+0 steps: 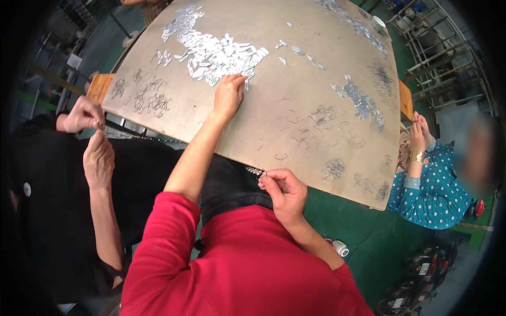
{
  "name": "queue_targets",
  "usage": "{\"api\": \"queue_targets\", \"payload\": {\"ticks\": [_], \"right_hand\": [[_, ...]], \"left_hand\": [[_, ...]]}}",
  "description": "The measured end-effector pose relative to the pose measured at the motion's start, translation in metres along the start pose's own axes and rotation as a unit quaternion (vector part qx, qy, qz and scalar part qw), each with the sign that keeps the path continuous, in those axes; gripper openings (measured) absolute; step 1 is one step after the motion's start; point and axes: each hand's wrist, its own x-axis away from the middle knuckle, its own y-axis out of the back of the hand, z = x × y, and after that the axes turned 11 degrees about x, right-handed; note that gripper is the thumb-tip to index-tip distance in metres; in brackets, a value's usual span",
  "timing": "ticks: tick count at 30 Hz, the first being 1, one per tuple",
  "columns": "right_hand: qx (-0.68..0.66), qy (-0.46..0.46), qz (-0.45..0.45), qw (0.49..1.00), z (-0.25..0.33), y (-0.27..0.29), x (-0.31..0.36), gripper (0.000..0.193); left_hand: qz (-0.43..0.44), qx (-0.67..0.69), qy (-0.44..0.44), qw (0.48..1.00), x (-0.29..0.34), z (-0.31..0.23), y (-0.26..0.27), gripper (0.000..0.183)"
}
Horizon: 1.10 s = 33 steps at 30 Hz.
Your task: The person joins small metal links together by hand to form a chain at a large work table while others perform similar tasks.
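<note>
Your left hand (228, 99) is out over the desk (348, 52), fingertips down at the near edge of the heap of white pieces (211, 55). Fingers bent and close together; cannot tell whether they grasp a piece.

Your right hand (287, 197) is at the desk's near edge, thumb and forefinger pinched on a small dark piece (262, 176), too small to make out. Just beside those fingers, a shiny strand (254, 170) shows below the edge.

White heap lies left of the desk's middle, toward the far side. Thin dark wires (157, 102) lie scattered to its left; more bent wires (322, 115) right of your left hand. Silvery pieces (363, 102) spread farther right.

Co-worker in black (42, 210) on your left, fingertips together; another in a dotted teal top (440, 192) on your right, hands raised beside the desk.
</note>
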Motion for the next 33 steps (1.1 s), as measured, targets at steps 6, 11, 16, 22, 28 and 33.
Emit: {"api": "queue_targets", "payload": {"ticks": [6,11,16,22,28,33], "right_hand": [[0.010,0.010,-0.016,1.000,-0.005,0.005,0.001,0.006],[0.023,0.017,-0.010,1.000,-0.007,0.008,0.003,0.005],[0.030,0.019,-0.017,0.999,-0.015,0.009,0.005,0.005],[0.046,0.004,-0.031,0.998,-0.016,0.009,0.007,0.007],[0.051,0.015,-0.038,0.998,-0.013,0.008,0.010,0.007],[0.043,0.015,-0.053,0.998,-0.014,0.009,0.012,0.007]], "left_hand": [[0.150,-0.119,-0.017,0.981,-0.017,0.030,-0.014,0.016],[0.139,-0.168,-0.016,0.976,-0.013,0.009,-0.002,0.015],[0.068,0.342,0.303,0.887,0.033,-0.078,0.039,0.018],[0.121,0.463,0.368,0.797,0.084,-0.165,0.089,0.015],[0.109,0.385,0.329,0.856,0.095,-0.189,0.100,0.012],[0.098,0.312,0.272,0.905,0.100,-0.195,0.099,0.012]]}}
